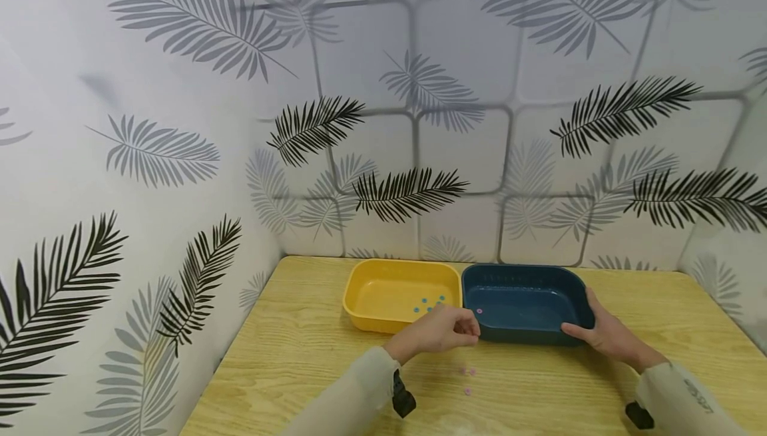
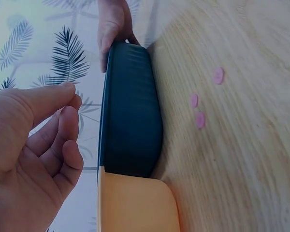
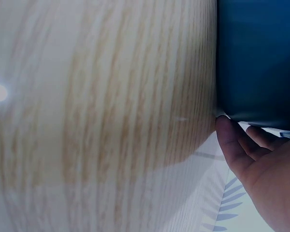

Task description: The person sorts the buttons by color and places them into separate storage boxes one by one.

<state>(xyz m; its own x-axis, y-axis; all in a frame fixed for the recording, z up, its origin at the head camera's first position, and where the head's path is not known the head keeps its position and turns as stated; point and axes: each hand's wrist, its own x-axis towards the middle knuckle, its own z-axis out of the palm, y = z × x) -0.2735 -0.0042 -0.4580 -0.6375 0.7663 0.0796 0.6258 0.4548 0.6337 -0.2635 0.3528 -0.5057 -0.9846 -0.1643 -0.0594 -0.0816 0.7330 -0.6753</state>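
Observation:
My left hand (image 1: 442, 329) hovers at the front where the two bins meet, thumb and fingertips brought together. In the left wrist view no object shows between those fingertips. A dark blue plastic bin (image 1: 527, 309) stands on the right with one small pink button (image 1: 479, 311) inside, near its left end. My right hand (image 1: 612, 335) grips that bin's right end, thumb at the front rim and fingers around the side. Several blue buttons (image 1: 424, 301) lie in the yellow bin (image 1: 377, 293), partly hidden by my left hand. Three pink buttons (image 2: 200, 120) lie on the table before the bins.
Both bins stand side by side on a light wood-grain table (image 1: 287, 369), close to its back edge. A wall (image 1: 383, 143) with a feather pattern rises behind and on the left. Black wrist devices (image 1: 403, 395) are strapped at both sleeves.

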